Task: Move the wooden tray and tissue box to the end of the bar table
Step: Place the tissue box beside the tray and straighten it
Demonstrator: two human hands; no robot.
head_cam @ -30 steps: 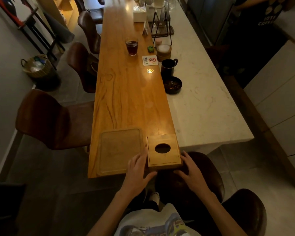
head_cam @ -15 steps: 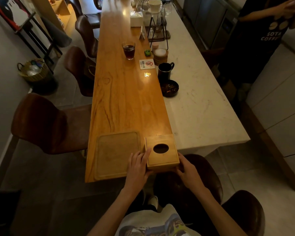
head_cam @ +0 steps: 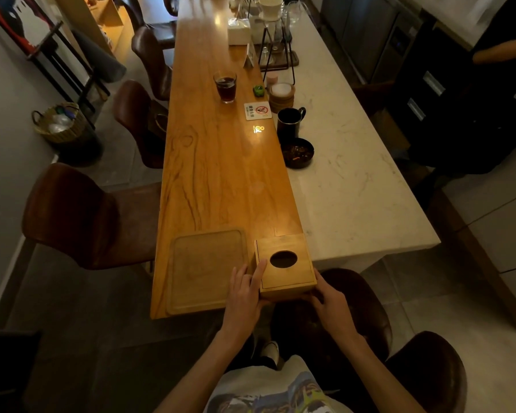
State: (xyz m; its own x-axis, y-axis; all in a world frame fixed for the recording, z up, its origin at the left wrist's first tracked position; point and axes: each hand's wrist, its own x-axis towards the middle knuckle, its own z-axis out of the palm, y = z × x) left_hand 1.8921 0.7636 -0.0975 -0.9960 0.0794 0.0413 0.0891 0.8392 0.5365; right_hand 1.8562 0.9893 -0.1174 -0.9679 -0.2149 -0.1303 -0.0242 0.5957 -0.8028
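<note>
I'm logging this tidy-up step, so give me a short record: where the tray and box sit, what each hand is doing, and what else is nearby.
tray: flat at the near end of the bar, left of box
box: upright, hole on top, right of tray
left hand: straight fingers against box's left side
right hand: holds box's near right corner
farther off: glass on bar; mug, bowl on counter

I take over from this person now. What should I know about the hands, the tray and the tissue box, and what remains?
Left hand: fingers straight against the left side of the tissue box.
Right hand: holds its near right corner.
Wooden tray: flat at the near end of the bar table, beside the box.
Done: both seem placed.
Left: probably only to let go.
</note>
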